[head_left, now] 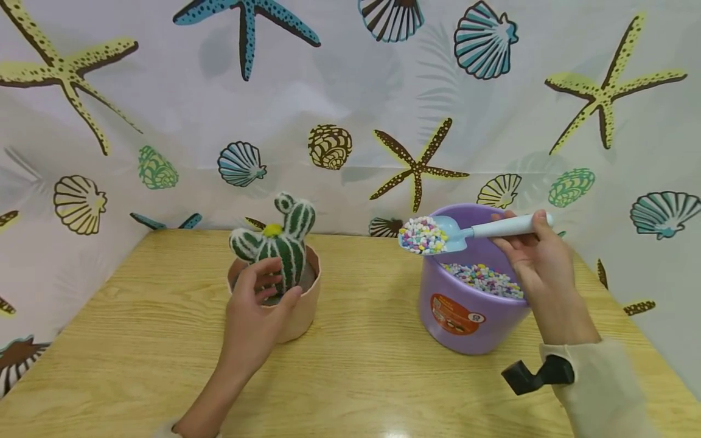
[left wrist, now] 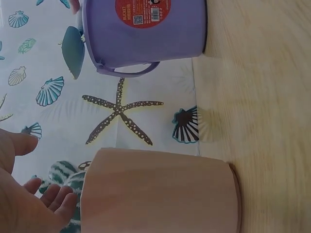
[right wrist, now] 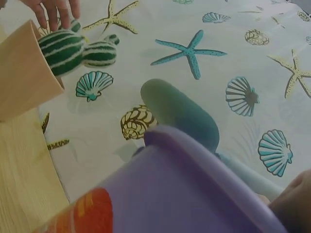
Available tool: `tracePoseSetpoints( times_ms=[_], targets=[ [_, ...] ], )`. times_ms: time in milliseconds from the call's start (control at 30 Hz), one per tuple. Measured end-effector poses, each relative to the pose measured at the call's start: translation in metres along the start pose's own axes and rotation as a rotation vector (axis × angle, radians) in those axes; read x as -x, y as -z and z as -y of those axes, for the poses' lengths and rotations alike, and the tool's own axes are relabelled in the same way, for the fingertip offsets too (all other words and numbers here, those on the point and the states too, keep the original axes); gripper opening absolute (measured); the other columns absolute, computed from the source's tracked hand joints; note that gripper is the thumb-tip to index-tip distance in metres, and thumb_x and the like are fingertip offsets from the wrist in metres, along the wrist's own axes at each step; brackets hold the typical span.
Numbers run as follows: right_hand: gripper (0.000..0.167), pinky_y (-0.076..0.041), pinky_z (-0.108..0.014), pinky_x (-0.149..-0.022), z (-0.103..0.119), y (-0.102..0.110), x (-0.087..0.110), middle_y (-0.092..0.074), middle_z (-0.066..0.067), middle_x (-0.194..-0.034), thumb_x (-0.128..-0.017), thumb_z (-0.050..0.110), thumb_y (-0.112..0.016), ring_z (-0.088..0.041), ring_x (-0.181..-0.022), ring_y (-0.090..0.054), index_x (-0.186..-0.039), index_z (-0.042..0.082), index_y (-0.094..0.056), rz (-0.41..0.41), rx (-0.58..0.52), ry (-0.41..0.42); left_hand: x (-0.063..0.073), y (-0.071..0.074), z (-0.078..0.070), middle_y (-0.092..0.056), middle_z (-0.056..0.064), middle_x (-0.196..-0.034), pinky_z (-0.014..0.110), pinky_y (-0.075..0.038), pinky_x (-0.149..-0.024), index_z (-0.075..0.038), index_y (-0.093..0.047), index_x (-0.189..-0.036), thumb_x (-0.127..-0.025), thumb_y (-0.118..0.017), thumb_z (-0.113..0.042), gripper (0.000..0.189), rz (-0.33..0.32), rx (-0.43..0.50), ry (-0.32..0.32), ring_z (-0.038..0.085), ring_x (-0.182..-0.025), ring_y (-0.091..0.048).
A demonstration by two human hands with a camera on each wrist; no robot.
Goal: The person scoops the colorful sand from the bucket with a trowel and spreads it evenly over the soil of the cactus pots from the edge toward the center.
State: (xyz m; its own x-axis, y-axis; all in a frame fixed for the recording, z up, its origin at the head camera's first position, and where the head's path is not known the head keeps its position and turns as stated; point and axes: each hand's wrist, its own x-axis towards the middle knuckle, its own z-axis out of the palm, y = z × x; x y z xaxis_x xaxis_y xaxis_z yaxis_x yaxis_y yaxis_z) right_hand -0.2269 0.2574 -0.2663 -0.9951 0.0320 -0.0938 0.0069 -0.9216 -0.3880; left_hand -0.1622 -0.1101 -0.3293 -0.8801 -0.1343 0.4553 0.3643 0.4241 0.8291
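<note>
My right hand (head_left: 539,258) grips the pale handle of a light blue scoop (head_left: 456,236) above the left rim of a purple bucket (head_left: 476,328). Small multicoloured pebbles (head_left: 423,235) fill the scoop's blade, and more of them (head_left: 484,280) lie inside the bucket. To the left stands a peach-coloured pot (head_left: 300,316) with a green-and-white knitted cactus (head_left: 285,252) in it, topped by a yellow flower. My left hand (head_left: 257,310) is at the pot's near side in front of the cactus, fingers loosely bent and holding nothing. Whether its fingertips touch the cactus I cannot tell.
Bucket and pot stand apart on a wooden table (head_left: 361,377). A white cloth (head_left: 339,79) printed with starfish and shells hangs behind and at the sides. On my right sleeve sits a black wrist mount (head_left: 539,374). The bucket's purple handle (left wrist: 129,72) hangs along its side.
</note>
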Motion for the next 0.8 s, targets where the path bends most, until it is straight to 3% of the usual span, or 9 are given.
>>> tracePoseSetpoints(
  times_ms=[100, 267, 467, 567, 800],
  targets=[
    [0.039, -0.019, -0.047, -0.111, -0.006, -0.003, 0.002, -0.045, -0.018, -0.123, -0.098, 0.027, -0.044, -0.030, -0.139, -0.032, -0.134, 0.019, -0.029, 0.001, 0.001, -0.011, 0.002, 0.007, 0.004, -0.052, 0.016, -0.119, 0.005, -0.039, -0.085, 0.001, -0.048, -0.127, -0.087, -0.069, -0.009, 0.046, -0.016, -0.028, 0.037, 0.027, -0.108, -0.054],
    [0.047, -0.017, -0.046, -0.112, -0.017, -0.008, 0.005, -0.039, -0.014, -0.130, -0.098, 0.028, -0.041, -0.026, -0.145, -0.021, -0.141, 0.025, -0.021, -0.006, 0.010, -0.022, 0.003, 0.016, 0.011, -0.048, 0.017, -0.121, 0.009, -0.038, -0.084, 0.003, -0.046, -0.126, -0.088, -0.067, -0.009, 0.045, -0.060, -0.050, 0.066, 0.025, -0.108, -0.050],
    [0.051, -0.017, -0.044, -0.114, -0.031, -0.014, 0.009, -0.030, -0.009, -0.141, -0.100, 0.031, -0.035, -0.025, -0.145, -0.021, -0.146, 0.029, -0.013, -0.009, 0.035, -0.043, 0.002, 0.024, 0.024, -0.042, 0.021, -0.123, 0.027, -0.038, -0.091, 0.005, -0.046, -0.125, -0.087, -0.067, -0.012, 0.047, -0.158, -0.095, 0.117, 0.026, -0.111, -0.043],
    [0.050, -0.020, -0.045, -0.113, -0.037, -0.018, 0.011, -0.032, -0.009, -0.138, -0.100, 0.031, -0.034, -0.026, -0.143, -0.025, -0.146, 0.030, -0.013, -0.030, 0.056, -0.042, -0.003, 0.030, 0.032, -0.039, 0.022, -0.127, 0.037, -0.037, -0.096, 0.004, -0.043, -0.129, -0.087, -0.067, -0.018, 0.054, -0.128, -0.095, 0.158, 0.029, -0.115, -0.042],
    [0.048, -0.021, -0.046, -0.113, -0.047, -0.025, 0.011, -0.035, -0.010, -0.129, -0.101, 0.029, -0.035, -0.028, -0.142, -0.027, -0.145, 0.028, -0.015, -0.049, 0.037, -0.051, -0.023, 0.047, 0.059, -0.031, 0.020, -0.144, 0.049, -0.032, -0.106, 0.000, -0.026, -0.145, -0.089, -0.067, -0.027, 0.074, 0.048, -0.030, 0.204, 0.035, -0.128, -0.036]
  ],
)
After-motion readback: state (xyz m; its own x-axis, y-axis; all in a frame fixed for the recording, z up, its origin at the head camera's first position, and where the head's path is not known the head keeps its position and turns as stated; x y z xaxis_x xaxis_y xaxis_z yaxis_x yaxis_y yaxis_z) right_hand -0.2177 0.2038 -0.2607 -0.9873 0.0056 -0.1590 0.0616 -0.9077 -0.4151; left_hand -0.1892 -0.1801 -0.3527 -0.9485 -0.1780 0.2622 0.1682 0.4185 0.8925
